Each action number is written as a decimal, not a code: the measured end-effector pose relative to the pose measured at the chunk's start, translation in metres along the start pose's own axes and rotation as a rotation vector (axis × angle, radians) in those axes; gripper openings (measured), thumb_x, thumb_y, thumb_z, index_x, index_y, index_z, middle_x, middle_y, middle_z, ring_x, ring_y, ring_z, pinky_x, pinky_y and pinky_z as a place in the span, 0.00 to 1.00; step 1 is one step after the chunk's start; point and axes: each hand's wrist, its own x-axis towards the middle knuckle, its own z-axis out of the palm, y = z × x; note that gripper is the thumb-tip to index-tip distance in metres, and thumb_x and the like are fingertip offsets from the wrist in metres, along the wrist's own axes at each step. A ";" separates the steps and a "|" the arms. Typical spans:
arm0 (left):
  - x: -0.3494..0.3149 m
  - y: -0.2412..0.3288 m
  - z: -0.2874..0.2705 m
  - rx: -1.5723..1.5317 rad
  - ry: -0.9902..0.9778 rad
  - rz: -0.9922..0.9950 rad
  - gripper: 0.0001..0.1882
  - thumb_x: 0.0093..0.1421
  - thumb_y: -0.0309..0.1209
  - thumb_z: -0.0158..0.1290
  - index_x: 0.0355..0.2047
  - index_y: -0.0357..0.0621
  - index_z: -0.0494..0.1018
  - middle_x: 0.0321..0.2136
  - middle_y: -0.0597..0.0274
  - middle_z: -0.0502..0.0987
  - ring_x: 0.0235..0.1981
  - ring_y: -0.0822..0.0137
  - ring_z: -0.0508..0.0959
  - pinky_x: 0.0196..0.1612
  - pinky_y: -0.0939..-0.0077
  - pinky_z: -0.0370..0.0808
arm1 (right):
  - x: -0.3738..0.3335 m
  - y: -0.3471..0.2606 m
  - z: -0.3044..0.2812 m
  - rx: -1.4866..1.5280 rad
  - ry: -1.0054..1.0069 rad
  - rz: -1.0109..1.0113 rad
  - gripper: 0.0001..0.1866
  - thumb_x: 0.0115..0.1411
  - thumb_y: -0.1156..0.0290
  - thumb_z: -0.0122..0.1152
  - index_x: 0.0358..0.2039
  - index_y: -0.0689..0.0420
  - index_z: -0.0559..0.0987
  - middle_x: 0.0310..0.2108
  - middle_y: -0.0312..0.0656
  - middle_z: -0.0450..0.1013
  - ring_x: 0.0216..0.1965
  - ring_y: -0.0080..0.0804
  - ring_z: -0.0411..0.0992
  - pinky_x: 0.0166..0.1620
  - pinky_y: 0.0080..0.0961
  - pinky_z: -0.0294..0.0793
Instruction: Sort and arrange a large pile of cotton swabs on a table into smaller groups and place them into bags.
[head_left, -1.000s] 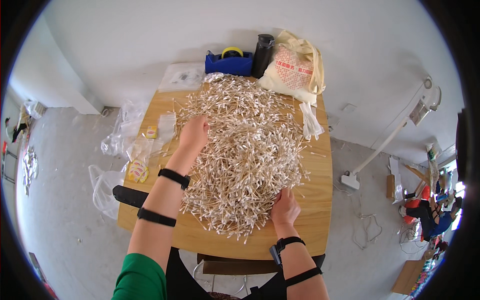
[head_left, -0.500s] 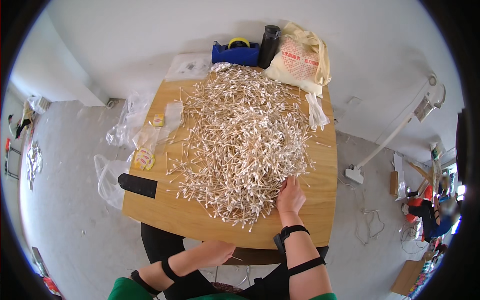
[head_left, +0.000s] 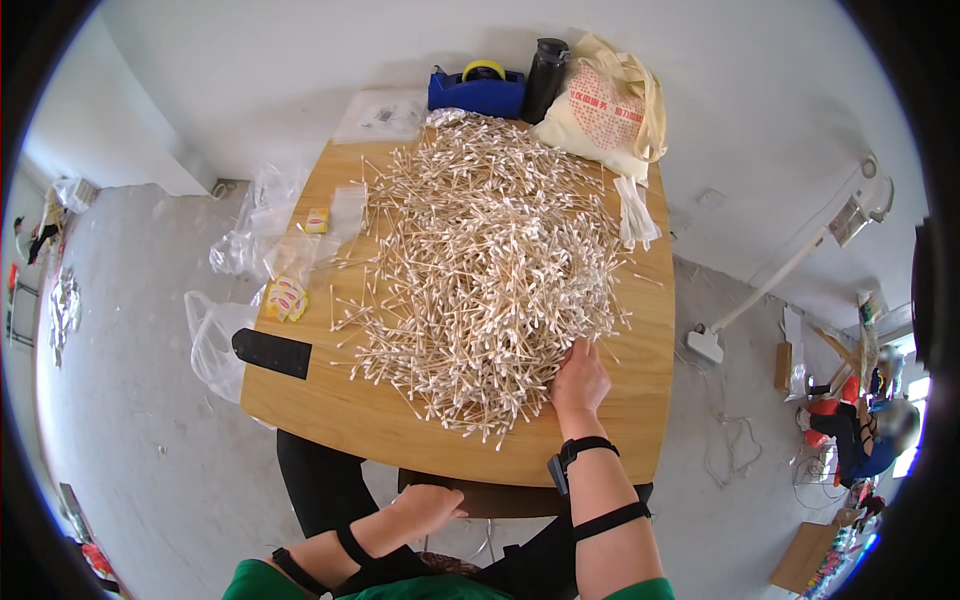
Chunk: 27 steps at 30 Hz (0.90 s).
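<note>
A big heap of cotton swabs [head_left: 480, 260] covers most of the wooden table [head_left: 330, 400]. My right hand [head_left: 578, 378] lies on the near right edge of the heap, fingers spread among the swabs. My left hand [head_left: 425, 508] is down below the table's front edge, over my lap, fingers loosely apart and holding nothing I can see. Both wrists carry black straps.
Clear plastic bags [head_left: 290, 250] and small yellow packets [head_left: 285, 297] lie at the table's left side, with a black flat object [head_left: 271, 353] near the corner. At the back stand a blue tape dispenser [head_left: 478, 88], a black bottle [head_left: 545, 78] and a cream tote bag [head_left: 605, 105].
My left hand has left the heap's left side and dropped below the table edge to my lap. The right hand stays at the heap's near right edge.
</note>
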 end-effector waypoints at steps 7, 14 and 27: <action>0.029 0.012 -0.095 -0.247 0.484 0.095 0.09 0.63 0.36 0.52 0.33 0.43 0.74 0.29 0.49 0.76 0.33 0.48 0.77 0.34 0.59 0.73 | 0.004 0.007 -0.004 -0.020 -0.079 -0.011 0.03 0.61 0.70 0.51 0.35 0.53 0.70 0.33 0.42 0.74 0.33 0.48 0.75 0.33 0.45 0.75; 0.088 -0.023 -0.160 -0.089 1.170 0.196 0.03 0.59 0.25 0.53 0.33 0.39 0.73 0.34 0.50 0.75 0.34 0.45 0.76 0.36 0.56 0.74 | 0.000 0.008 0.000 0.085 0.162 -0.133 0.05 0.60 0.69 0.55 0.29 0.53 0.71 0.29 0.44 0.74 0.27 0.48 0.75 0.28 0.44 0.74; 0.153 -0.041 -0.199 -0.178 0.993 0.003 0.04 0.52 0.23 0.56 0.29 0.40 0.77 0.33 0.50 0.74 0.37 0.48 0.76 0.41 0.57 0.74 | -0.001 0.007 0.002 0.062 0.083 -0.073 0.02 0.60 0.71 0.53 0.30 0.53 0.70 0.30 0.44 0.74 0.29 0.50 0.74 0.30 0.45 0.73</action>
